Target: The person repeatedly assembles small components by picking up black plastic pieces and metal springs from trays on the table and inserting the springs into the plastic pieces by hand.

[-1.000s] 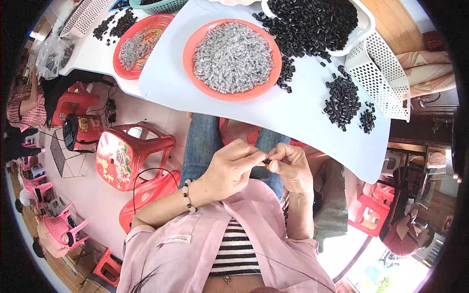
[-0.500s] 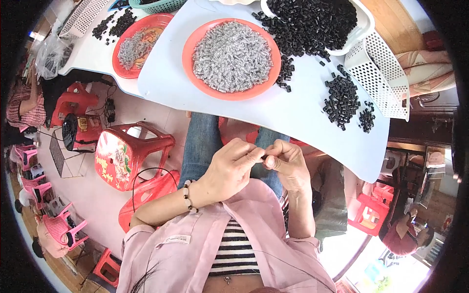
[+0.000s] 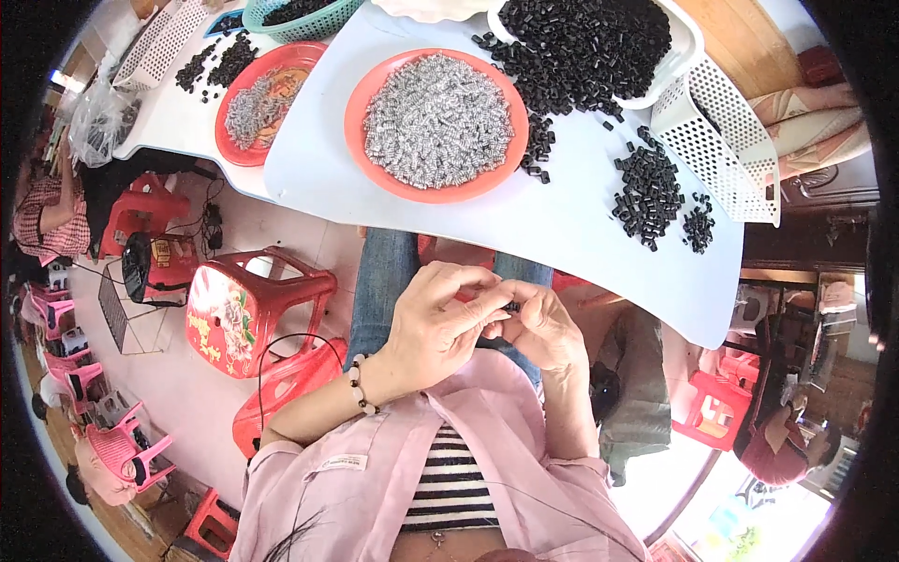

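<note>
In front of my chest, just off the table's near edge, my left hand (image 3: 444, 317) and my right hand (image 3: 545, 330) meet at the fingertips. Between them is a small black cylindrical piece (image 3: 511, 306), pinched by both and partly covered by the fingers. Beyond the hands, an orange-red plate (image 3: 438, 195) on the table holds a heap of small silvery spring-like pieces (image 3: 435, 117). A large pile of black cylindrical pieces (image 3: 585, 47) spills from a white tray (image 3: 695, 47). Two smaller groups of black pieces (image 3: 648, 197) lie at the right.
The pale table (image 3: 562, 229) has a curved near edge above my knees. A white perforated basket (image 3: 740, 155) stands at its right side. Leftward are a second red plate (image 3: 225, 126), a green basket (image 3: 304, 23) and red stools (image 3: 225, 318). Other people sit farther off.
Both hands have shifted slightly, and the left fingers now curl more over the right. The black piece shows more between the fingertips. The view has tilted a little.
</note>
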A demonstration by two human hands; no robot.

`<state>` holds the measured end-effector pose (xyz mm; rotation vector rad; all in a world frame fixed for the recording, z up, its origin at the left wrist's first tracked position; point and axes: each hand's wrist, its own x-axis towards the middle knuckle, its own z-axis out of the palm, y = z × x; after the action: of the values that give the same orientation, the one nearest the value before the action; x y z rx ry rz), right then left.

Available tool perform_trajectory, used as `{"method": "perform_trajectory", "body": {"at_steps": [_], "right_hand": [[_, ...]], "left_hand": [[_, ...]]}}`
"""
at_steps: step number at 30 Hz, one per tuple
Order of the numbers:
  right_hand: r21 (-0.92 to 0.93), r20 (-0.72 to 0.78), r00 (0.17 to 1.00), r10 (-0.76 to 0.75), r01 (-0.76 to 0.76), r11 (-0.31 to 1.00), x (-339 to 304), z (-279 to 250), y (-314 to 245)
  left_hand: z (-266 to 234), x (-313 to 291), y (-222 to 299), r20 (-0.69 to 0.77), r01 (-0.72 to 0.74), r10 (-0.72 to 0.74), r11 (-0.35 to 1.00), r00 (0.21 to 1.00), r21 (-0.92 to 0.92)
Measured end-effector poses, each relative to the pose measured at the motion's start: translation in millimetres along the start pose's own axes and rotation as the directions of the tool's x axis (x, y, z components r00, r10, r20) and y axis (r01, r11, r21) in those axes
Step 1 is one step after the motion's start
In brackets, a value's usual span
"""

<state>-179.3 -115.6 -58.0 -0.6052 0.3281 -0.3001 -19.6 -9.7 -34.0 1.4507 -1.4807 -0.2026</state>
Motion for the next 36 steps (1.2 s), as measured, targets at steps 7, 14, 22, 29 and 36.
{"method": "perform_trajectory", "body": {"at_steps": [7, 14, 22, 29, 36], "right_hand": [[0.111, 0.049, 0.998, 0.046, -0.052, 0.992, -3, -9, 1], [0.119, 0.041, 0.997, 0.066, -0.071, 0.990, -2, -8, 3], [0.164, 0.026, 0.990, 0.138, -0.140, 0.977, 0, -19, 14], [0.149, 0.016, 0.997, 0.079, -0.081, 0.985, 3, -1, 9], [0.136, -0.147, 0.985, 0.094, -0.074, 0.988, 0, 6, 8]], "left_hand": [[-4, 6, 9, 0.086, 0.053, -0.046, 0.996, 0.995, -0.077], [-11, 11, 8, 0.197, 0.026, -0.009, 0.996, 0.980, -0.083], [-10, 12, 6, 0.222, 0.033, -0.014, 0.996, 0.975, -0.083], [-10, 10, 4, 0.190, 0.134, -0.116, 0.987, 0.975, -0.084], [-6, 10, 12, 0.051, 0.118, -0.118, 0.993, 0.992, 0.012]]}}
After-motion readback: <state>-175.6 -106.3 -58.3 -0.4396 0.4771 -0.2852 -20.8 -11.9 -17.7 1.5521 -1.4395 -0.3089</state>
